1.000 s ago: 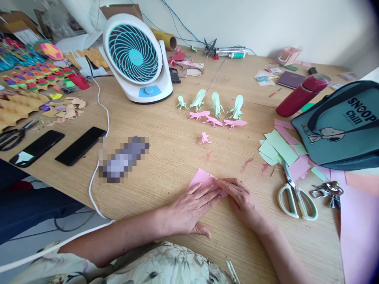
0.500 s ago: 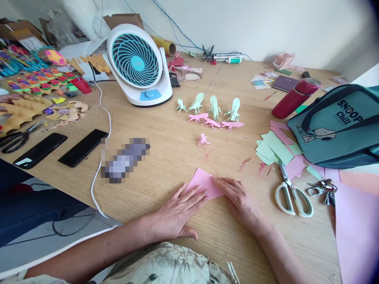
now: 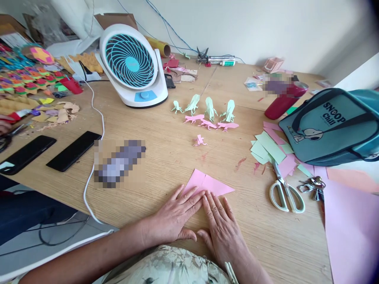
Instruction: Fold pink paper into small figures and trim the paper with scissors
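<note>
A pink sheet of paper [image 3: 209,183], folded into a triangle with a crease near its middle, lies flat on the wooden table in front of me. My left hand [image 3: 174,215] rests flat with fingers spread, its fingertips over the paper's left part and lower edge. Beside it, my right hand [image 3: 220,223] lies flat too, fingertips at the paper's lower edge. The two hands' index fingertips nearly meet. Beyond the paper stand a small pink folded frog [image 3: 200,140], several longer pink paper figures [image 3: 227,126] and several pale green ones [image 3: 209,108].
White-handled scissors [image 3: 286,193], keys [image 3: 314,185] and green paper pieces [image 3: 268,146] lie to the right, near a teal bag [image 3: 328,126] and red flask [image 3: 284,100]. A fan [image 3: 132,63], a white cable [image 3: 89,185] and two black phones [image 3: 74,152] are at left. Another person's hand [image 3: 4,127] shows at far left.
My right hand has moved left and down from the paper's right corner to its lower edge, fingers now flat. The left hand stays put. The view has shifted slightly right.
</note>
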Demonstrator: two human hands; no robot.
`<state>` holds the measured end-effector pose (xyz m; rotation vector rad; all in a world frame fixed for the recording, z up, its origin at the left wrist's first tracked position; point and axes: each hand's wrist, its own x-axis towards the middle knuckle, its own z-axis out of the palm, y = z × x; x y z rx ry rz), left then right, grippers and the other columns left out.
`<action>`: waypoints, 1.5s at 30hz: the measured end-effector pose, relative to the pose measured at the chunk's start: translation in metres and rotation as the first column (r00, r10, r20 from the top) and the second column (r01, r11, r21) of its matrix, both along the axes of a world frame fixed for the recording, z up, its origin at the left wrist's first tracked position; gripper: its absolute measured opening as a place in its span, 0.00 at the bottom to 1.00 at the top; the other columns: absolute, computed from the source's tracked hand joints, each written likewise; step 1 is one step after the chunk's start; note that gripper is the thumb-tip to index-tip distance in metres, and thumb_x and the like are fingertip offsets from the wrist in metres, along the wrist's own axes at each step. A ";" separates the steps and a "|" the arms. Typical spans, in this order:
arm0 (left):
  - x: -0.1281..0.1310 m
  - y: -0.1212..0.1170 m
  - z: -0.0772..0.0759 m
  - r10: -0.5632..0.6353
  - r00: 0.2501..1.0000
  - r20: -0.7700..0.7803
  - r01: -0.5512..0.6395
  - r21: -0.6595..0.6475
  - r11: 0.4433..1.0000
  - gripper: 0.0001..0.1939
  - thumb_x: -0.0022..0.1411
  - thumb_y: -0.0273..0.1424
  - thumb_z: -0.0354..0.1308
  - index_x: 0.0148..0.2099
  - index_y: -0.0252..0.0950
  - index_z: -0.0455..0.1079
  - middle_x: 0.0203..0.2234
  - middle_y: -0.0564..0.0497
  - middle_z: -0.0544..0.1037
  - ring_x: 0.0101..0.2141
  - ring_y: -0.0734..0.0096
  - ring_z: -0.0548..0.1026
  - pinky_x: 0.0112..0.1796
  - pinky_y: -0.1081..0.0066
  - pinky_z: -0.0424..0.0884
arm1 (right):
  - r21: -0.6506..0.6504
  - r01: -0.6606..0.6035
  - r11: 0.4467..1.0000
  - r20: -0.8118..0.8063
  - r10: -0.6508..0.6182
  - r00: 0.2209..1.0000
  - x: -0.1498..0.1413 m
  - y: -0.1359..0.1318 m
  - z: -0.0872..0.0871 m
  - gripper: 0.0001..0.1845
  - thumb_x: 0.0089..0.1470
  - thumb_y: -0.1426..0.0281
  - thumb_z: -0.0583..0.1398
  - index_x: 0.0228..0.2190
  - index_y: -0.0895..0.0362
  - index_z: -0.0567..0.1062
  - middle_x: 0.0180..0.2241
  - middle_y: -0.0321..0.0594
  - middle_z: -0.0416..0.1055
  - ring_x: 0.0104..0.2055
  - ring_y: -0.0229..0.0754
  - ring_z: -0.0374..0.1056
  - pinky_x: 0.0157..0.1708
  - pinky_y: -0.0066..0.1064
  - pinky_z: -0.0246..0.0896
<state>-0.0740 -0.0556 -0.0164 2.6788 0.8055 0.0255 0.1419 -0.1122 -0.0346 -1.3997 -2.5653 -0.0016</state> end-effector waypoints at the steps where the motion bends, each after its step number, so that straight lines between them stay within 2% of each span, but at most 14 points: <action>1: 0.000 0.000 -0.001 0.004 1.000 0.003 -0.004 0.010 1.000 0.52 0.61 0.62 0.42 0.73 0.34 0.32 0.70 0.41 0.46 0.69 0.50 0.40 0.65 0.47 0.35 | 0.002 0.022 1.000 0.004 -0.022 1.000 0.001 -0.001 0.000 0.43 0.63 0.55 0.53 0.67 0.69 0.46 0.67 0.56 0.51 0.70 0.55 0.44 0.66 0.51 0.37; 5: 0.000 -0.002 -0.004 0.021 1.000 -0.007 -0.021 0.029 0.999 0.53 0.60 0.62 0.40 0.73 0.35 0.27 0.71 0.43 0.45 0.70 0.51 0.38 0.65 0.49 0.30 | 0.006 0.083 0.997 -0.001 -0.083 0.997 0.001 -0.003 -0.001 0.41 0.63 0.57 0.53 0.68 0.65 0.47 0.67 0.55 0.52 0.69 0.56 0.48 0.66 0.53 0.34; 9: 0.001 -0.001 0.001 0.020 0.999 -0.029 -0.020 0.019 1.000 0.53 0.60 0.62 0.43 0.73 0.36 0.27 0.70 0.42 0.47 0.69 0.51 0.40 0.65 0.48 0.36 | 0.002 0.115 0.993 -0.029 -0.115 0.993 0.003 -0.005 -0.004 0.40 0.63 0.58 0.51 0.69 0.62 0.45 0.67 0.53 0.52 0.68 0.59 0.51 0.66 0.57 0.33; 14: 0.001 -0.001 0.007 0.012 1.000 -0.029 -0.011 0.033 0.999 0.51 0.61 0.60 0.45 0.73 0.37 0.27 0.70 0.43 0.48 0.69 0.51 0.41 0.65 0.48 0.36 | 0.003 0.232 0.973 -0.041 -0.232 0.972 0.015 -0.004 -0.004 0.40 0.64 0.59 0.51 0.69 0.61 0.43 0.67 0.55 0.53 0.68 0.62 0.50 0.63 0.61 0.39; 20: -0.008 -0.007 0.001 0.023 1.000 0.012 -0.024 0.090 0.996 0.51 0.62 0.61 0.43 0.73 0.35 0.30 0.70 0.41 0.50 0.69 0.49 0.41 0.65 0.47 0.38 | 0.036 0.340 0.940 -0.080 -0.336 0.938 0.031 0.001 -0.001 0.38 0.66 0.59 0.49 0.69 0.58 0.43 0.67 0.55 0.53 0.67 0.62 0.53 0.61 0.63 0.46; 26: -0.020 -0.013 -0.002 0.048 0.999 -0.011 -0.047 0.109 0.993 0.48 0.64 0.60 0.41 0.73 0.34 0.33 0.70 0.42 0.50 0.69 0.48 0.41 0.65 0.45 0.34 | 0.020 0.423 0.906 -0.082 -0.421 0.904 0.029 0.001 -0.004 0.37 0.65 0.60 0.49 0.68 0.62 0.46 0.67 0.60 0.52 0.67 0.66 0.51 0.59 0.66 0.46; 29: -0.022 -0.013 0.000 0.054 0.999 -0.005 -0.054 0.099 0.994 0.49 0.62 0.61 0.42 0.73 0.36 0.35 0.69 0.41 0.50 0.69 0.48 0.42 0.65 0.46 0.36 | 0.029 0.447 0.894 -0.098 -0.442 0.892 0.029 0.004 -0.005 0.36 0.65 0.59 0.49 0.67 0.65 0.49 0.66 0.64 0.53 0.67 0.68 0.50 0.59 0.67 0.46; 32: -0.022 -0.011 0.004 0.048 0.999 0.001 -0.048 0.081 0.996 0.49 0.61 0.61 0.43 0.73 0.38 0.37 0.69 0.42 0.52 0.69 0.47 0.43 0.64 0.44 0.38 | 0.043 0.427 0.903 -0.113 -0.420 0.900 0.032 0.012 -0.003 0.35 0.66 0.60 0.49 0.66 0.66 0.50 0.64 0.66 0.56 0.65 0.67 0.53 0.57 0.65 0.50; 37: -0.022 -0.003 0.012 0.033 0.998 0.056 -0.037 0.062 0.997 0.41 0.65 0.56 0.45 0.71 0.38 0.48 0.67 0.42 0.57 0.68 0.50 0.47 0.64 0.45 0.43 | 0.023 0.358 0.933 -0.202 -0.346 0.916 0.034 0.031 0.009 0.26 0.64 0.63 0.53 0.61 0.57 0.59 0.54 0.57 0.67 0.53 0.59 0.66 0.48 0.53 0.64; 41: -0.017 0.002 0.012 0.144 0.983 0.111 -0.152 0.069 0.986 0.32 0.68 0.50 0.48 0.66 0.36 0.59 0.64 0.39 0.62 0.65 0.52 0.55 0.63 0.51 0.51 | -0.003 0.354 0.935 -0.215 -0.346 0.913 0.026 0.038 0.016 0.21 0.62 0.63 0.56 0.54 0.57 0.66 0.45 0.55 0.68 0.44 0.57 0.66 0.43 0.51 0.67; 45: -0.006 0.008 0.014 0.366 0.921 0.133 -0.373 0.038 0.927 0.27 0.68 0.41 0.54 0.64 0.34 0.59 0.61 0.39 0.65 0.59 0.54 0.63 0.58 0.55 0.62 | -0.061 0.388 0.919 -0.246 -0.391 0.887 0.019 0.033 0.017 0.19 0.61 0.63 0.56 0.52 0.56 0.66 0.41 0.51 0.65 0.41 0.55 0.67 0.40 0.49 0.69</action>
